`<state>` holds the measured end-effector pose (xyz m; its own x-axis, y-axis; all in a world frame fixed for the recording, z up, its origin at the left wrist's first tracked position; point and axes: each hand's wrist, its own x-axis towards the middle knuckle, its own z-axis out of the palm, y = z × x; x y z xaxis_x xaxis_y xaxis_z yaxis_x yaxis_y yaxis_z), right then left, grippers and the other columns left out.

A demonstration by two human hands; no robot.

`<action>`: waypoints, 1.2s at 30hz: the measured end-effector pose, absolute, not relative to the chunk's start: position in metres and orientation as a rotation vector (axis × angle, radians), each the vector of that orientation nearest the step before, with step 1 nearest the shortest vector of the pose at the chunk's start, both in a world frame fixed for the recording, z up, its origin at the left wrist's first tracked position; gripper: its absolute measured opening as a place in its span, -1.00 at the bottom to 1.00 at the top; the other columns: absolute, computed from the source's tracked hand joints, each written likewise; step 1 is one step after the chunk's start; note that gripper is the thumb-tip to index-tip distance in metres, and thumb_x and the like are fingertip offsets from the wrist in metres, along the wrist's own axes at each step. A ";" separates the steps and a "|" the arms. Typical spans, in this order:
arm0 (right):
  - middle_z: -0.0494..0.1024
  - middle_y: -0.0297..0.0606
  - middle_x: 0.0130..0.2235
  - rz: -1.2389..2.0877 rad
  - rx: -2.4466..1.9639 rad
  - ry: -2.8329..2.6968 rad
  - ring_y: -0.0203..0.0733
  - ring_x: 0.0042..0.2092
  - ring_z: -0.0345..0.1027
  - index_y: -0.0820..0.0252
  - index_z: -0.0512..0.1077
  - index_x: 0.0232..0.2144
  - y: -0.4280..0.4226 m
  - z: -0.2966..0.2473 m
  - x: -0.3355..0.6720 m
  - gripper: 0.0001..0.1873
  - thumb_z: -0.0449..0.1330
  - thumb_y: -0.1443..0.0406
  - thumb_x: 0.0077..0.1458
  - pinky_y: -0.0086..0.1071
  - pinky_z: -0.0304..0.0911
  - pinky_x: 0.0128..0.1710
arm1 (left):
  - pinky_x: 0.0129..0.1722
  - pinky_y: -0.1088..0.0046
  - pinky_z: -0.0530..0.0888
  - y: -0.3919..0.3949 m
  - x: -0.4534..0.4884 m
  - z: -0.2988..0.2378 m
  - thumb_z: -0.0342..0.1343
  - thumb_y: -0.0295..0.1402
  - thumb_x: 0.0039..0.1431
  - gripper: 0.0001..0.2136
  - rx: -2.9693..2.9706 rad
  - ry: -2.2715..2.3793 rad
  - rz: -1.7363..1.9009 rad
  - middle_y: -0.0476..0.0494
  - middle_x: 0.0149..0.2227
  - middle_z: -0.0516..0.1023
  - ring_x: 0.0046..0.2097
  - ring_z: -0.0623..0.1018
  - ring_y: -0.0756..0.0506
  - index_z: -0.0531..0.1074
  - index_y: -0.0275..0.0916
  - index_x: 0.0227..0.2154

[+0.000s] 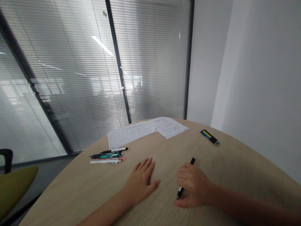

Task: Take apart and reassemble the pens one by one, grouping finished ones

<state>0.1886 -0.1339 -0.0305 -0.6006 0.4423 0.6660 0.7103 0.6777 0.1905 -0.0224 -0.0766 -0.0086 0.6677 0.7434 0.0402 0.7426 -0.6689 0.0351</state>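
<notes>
My left hand [142, 181] lies flat on the wooden table, palm down, with its fingers stretched out and nothing in it. To its right, my right hand [193, 184] is curled over a black and white pen [180, 191]. The pen slants away from me; one end shows beside my thumb and the other sticks out past my knuckles. My fingers hide its middle. Left of my left hand is a loose pile of several pens [109, 156], black, green, white and pink.
Printed paper sheets [131, 133] lie overlapping at the table's far edge. Several pens [210, 137], black, yellow and blue, lie side by side at the right. The round table [94, 194] ends near a white wall. A green chair [17, 185] stands at the left, before glass panels with blinds.
</notes>
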 end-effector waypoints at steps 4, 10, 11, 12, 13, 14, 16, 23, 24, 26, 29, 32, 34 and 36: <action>0.26 -0.35 -0.65 -0.598 -0.884 -2.308 -0.31 -0.56 0.05 0.18 0.20 -0.71 -0.134 -0.031 0.189 -0.61 -0.01 0.01 -0.10 -0.37 -0.13 -0.51 | 0.12 0.21 0.02 -0.075 -0.023 -0.011 -0.21 -0.02 0.09 -0.39 2.861 1.269 0.088 -0.21 0.19 -0.04 0.19 0.01 -0.15 0.02 -0.30 0.12; 0.26 -0.34 -0.65 -0.589 -0.899 -2.326 -0.31 -0.55 0.04 0.18 0.21 -0.72 -0.134 -0.034 0.190 -0.75 0.00 0.16 -0.18 -0.37 -0.12 -0.52 | 0.12 0.20 0.03 -0.076 -0.023 -0.011 -0.21 -0.02 0.09 -0.39 2.855 1.261 0.103 -0.21 0.19 -0.03 0.19 0.01 -0.16 0.03 -0.30 0.12; 0.26 -0.34 -0.66 -0.591 -0.897 -2.316 -0.31 -0.55 0.05 0.18 0.21 -0.72 -0.134 -0.033 0.190 -0.74 0.01 0.15 -0.17 -0.37 -0.12 -0.52 | 0.12 0.20 0.03 -0.076 -0.023 -0.010 -0.21 -0.02 0.09 -0.40 2.853 1.259 0.109 -0.21 0.19 -0.02 0.19 0.01 -0.16 0.03 -0.30 0.12; 0.26 -0.34 -0.66 -0.595 -0.898 -2.307 -0.31 -0.56 0.05 0.18 0.21 -0.72 -0.134 -0.033 0.190 -0.73 0.01 0.14 -0.16 -0.37 -0.12 -0.52 | 0.12 0.20 0.03 -0.076 -0.023 -0.010 -0.20 -0.03 0.09 -0.40 2.850 1.260 0.112 -0.21 0.19 -0.02 0.19 0.01 -0.15 0.03 -0.30 0.12; 0.27 -0.34 -0.66 -0.599 -0.901 -2.301 -0.31 -0.56 0.05 0.18 0.21 -0.72 -0.134 -0.032 0.190 -0.70 0.01 0.12 -0.13 -0.38 -0.13 -0.52 | 0.12 0.20 0.03 -0.076 -0.023 -0.010 -0.20 -0.03 0.09 -0.40 2.845 1.263 0.112 -0.21 0.19 -0.02 0.19 0.01 -0.15 0.03 -0.30 0.12; 0.27 -0.34 -0.65 -0.601 -0.906 -2.300 -0.31 -0.55 0.06 0.18 0.21 -0.71 -0.134 -0.031 0.190 -0.67 0.01 0.09 -0.11 -0.38 -0.12 -0.52 | 0.12 0.20 0.03 -0.076 -0.023 -0.010 -0.19 -0.03 0.09 -0.40 2.842 1.265 0.111 -0.21 0.19 -0.02 0.19 0.02 -0.15 0.03 -0.30 0.12; 0.28 -0.34 -0.64 -0.603 -0.919 -2.302 -0.31 -0.55 0.07 0.19 0.21 -0.71 -0.135 -0.030 0.190 -0.63 0.01 0.05 -0.08 -0.38 -0.11 -0.52 | 0.13 0.20 0.03 -0.076 -0.023 -0.009 -0.19 -0.04 0.09 -0.40 2.840 1.266 0.109 -0.22 0.19 -0.03 0.19 0.01 -0.16 0.04 -0.30 0.12; 0.29 -0.34 -0.66 -0.594 -0.908 -2.275 -0.31 -0.56 0.09 0.19 0.22 -0.72 -0.134 -0.031 0.189 -0.75 0.00 0.18 -0.16 -0.38 -0.09 -0.53 | 0.13 0.21 0.03 -0.077 -0.022 -0.009 -0.18 -0.04 0.09 -0.41 2.842 1.261 0.116 -0.21 0.19 0.00 0.19 0.02 -0.16 0.05 -0.30 0.11; 0.29 -0.33 -0.66 -0.595 -0.907 -2.278 -0.31 -0.56 0.10 0.19 0.22 -0.72 -0.134 -0.032 0.189 -0.74 -0.01 0.17 -0.15 -0.38 -0.08 -0.53 | 0.13 0.21 0.03 -0.077 -0.022 -0.008 -0.19 -0.04 0.09 -0.41 2.844 1.263 0.116 -0.21 0.19 0.00 0.19 0.03 -0.16 0.05 -0.30 0.11; 0.29 -0.32 -0.65 -0.592 -0.932 -2.286 -0.30 -0.56 0.12 0.19 0.22 -0.72 -0.133 -0.034 0.190 -0.69 -0.02 0.14 -0.10 -0.37 -0.06 -0.53 | 0.12 0.21 0.03 -0.077 -0.023 -0.008 -0.19 -0.04 0.09 -0.41 2.849 1.262 0.113 -0.21 0.18 0.00 0.19 0.03 -0.15 0.05 -0.30 0.11; 0.34 -0.30 -0.63 -0.540 -1.049 -2.290 -0.26 -0.55 0.19 0.20 0.25 -0.67 -0.132 -0.033 0.191 -0.60 -0.02 0.03 -0.03 -0.37 -0.01 -0.53 | 0.12 0.21 0.03 -0.078 -0.023 -0.008 -0.19 -0.04 0.09 -0.41 2.853 1.261 0.110 -0.22 0.18 0.00 0.19 0.03 -0.15 0.06 -0.31 0.11; 0.44 -0.24 -0.50 -0.438 -1.234 -2.252 -0.19 -0.44 0.30 0.23 0.32 -0.47 -0.131 -0.030 0.190 -0.71 0.02 0.11 0.02 -0.37 0.10 -0.46 | 0.13 0.21 0.03 -0.078 -0.022 -0.007 -0.18 -0.05 0.09 -0.42 2.847 1.269 0.113 -0.22 0.18 0.00 0.19 0.03 -0.16 0.07 -0.31 0.11; 0.47 -0.19 -0.40 -0.368 -1.390 -2.183 -0.16 -0.36 0.34 0.26 0.31 -0.33 -0.128 -0.028 0.190 -0.83 0.01 0.29 0.04 -0.35 0.15 -0.40 | 0.13 0.21 0.03 -0.078 -0.022 -0.007 -0.17 -0.06 0.09 -0.42 2.846 1.268 0.122 -0.22 0.18 0.01 0.18 0.03 -0.16 0.07 -0.31 0.10; 0.47 -0.16 -0.34 -0.290 -1.534 -2.085 -0.17 -0.31 0.34 0.29 0.29 -0.25 -0.121 -0.027 0.194 -0.77 -0.05 0.45 0.00 -0.35 0.19 -0.34 | 0.12 0.20 0.04 -0.078 -0.021 -0.007 -0.17 -0.06 0.09 -0.42 2.846 1.263 0.133 -0.22 0.18 0.01 0.18 0.04 -0.16 0.08 -0.31 0.10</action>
